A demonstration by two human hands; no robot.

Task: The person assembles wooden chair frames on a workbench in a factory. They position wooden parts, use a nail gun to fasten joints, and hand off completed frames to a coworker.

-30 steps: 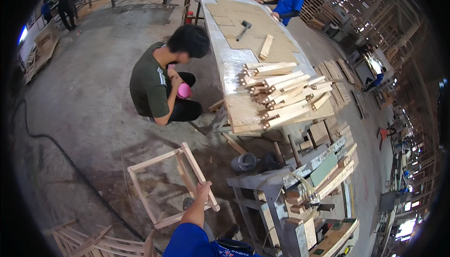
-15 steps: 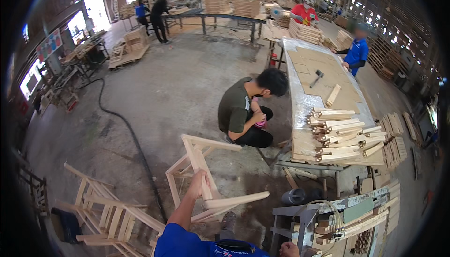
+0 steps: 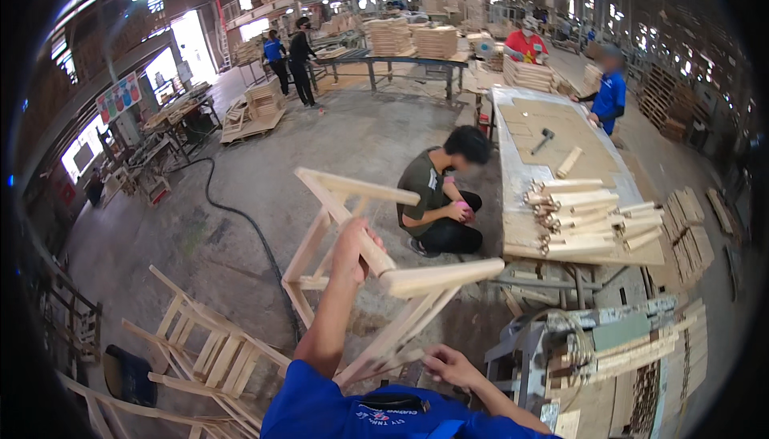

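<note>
My left hand is wrapped round the upper rail of a pale, unpainted wooden chair frame, which hangs tilted in front of me above the floor. My right hand is at the frame's lower bar, close to my body, its fingers closed at the bar's end; the exact contact is small. More slatted wooden chair frames stand together at the lower left, apart from my hands.
A person crouches just beyond the frame. On the right, a long table bears several wooden pieces and a mallet. A metal bench stands near my right arm. A black hose crosses the floor.
My left hand has raised the chair frame and brought it slightly right. My right hand has come from beside my body to the frame's lower bar. The view has tilted up.
</note>
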